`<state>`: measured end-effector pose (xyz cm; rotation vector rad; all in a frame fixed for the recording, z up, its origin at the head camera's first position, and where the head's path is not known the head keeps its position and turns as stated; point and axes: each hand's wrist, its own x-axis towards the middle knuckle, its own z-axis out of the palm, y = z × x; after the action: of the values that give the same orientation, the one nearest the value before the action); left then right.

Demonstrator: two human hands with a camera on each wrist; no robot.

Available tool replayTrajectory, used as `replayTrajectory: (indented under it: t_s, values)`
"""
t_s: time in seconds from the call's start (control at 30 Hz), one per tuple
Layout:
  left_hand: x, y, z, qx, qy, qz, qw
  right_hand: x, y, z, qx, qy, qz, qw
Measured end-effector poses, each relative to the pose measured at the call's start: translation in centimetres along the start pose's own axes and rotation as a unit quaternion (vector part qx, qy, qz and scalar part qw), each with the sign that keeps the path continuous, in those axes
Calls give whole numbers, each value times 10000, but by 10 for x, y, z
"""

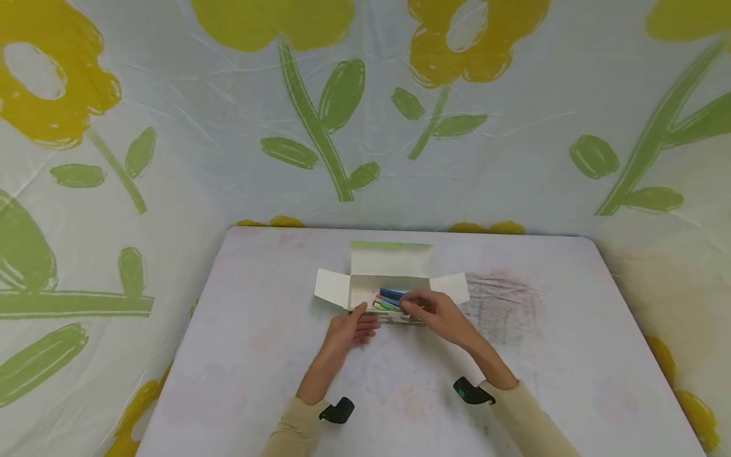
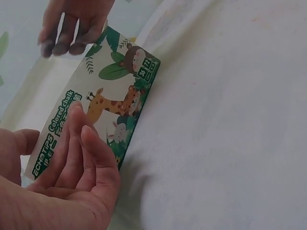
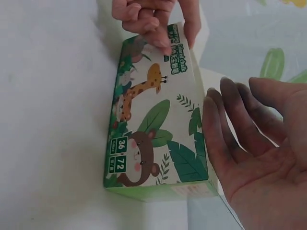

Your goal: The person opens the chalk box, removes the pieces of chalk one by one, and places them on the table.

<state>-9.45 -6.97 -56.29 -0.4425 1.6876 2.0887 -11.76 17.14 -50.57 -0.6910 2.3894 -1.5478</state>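
A coloured chalk box (image 1: 391, 259) lies with its lid and side flaps spread. Inside it are several chalk sticks (image 1: 390, 295) in blue, green and other colours. My left hand (image 1: 346, 330) grips the near wall at the left, thumb at the top edge and fingers against the printed front. Over the right part of the opening is my right hand (image 1: 436, 313), its fingertips beside the chalk ends in the head view. In the right wrist view its loosely bent fingers (image 3: 225, 139) dip behind the box's rim, with no chalk visible between them. Dark smudges mark those fingertips.
The box rests on a white-covered table (image 1: 251, 381). A dark chalk smear (image 1: 502, 304) spreads over the cover right of the box. Behind and beside the table hang flower-printed curtains (image 1: 228, 146). The right side flap (image 1: 451, 287) sticks out beneath the right hand.
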Motion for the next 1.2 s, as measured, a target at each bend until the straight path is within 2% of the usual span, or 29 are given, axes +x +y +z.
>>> replayTrajectory:
  t_s: [0.1, 0.27, 0.6, 0.83, 1.0, 1.1, 1.2]
  values:
    - [-1, 1, 1, -71, -15, 13, 10000, 10, 1, 1, -307, 137, -166, 9993]
    - [-1, 1, 3, -198, 15, -18, 9998, 24, 4, 6, -565, 108, -272, 9980]
    - [-3, 3, 7, -307, 204, -62, 9993, 44, 9, 15, -1052, -277, -306, 9936]
    - [-1, 1, 8, -354, 222, 16, 9991, 55, 14, 15, -1338, -686, -238, 9883]
    - [-1, 0, 8, -353, 256, 5, 9991, 63, 15, 17, -1525, -832, -90, 9848]
    - [-1, 0, 8, -382, 263, -12, 9989, 67, 12, 21, -1917, -825, 139, 9779]
    - [0, 0, 8, -441, 252, -4, 9987, 71, 7, 26, -2502, -784, 397, 9642]
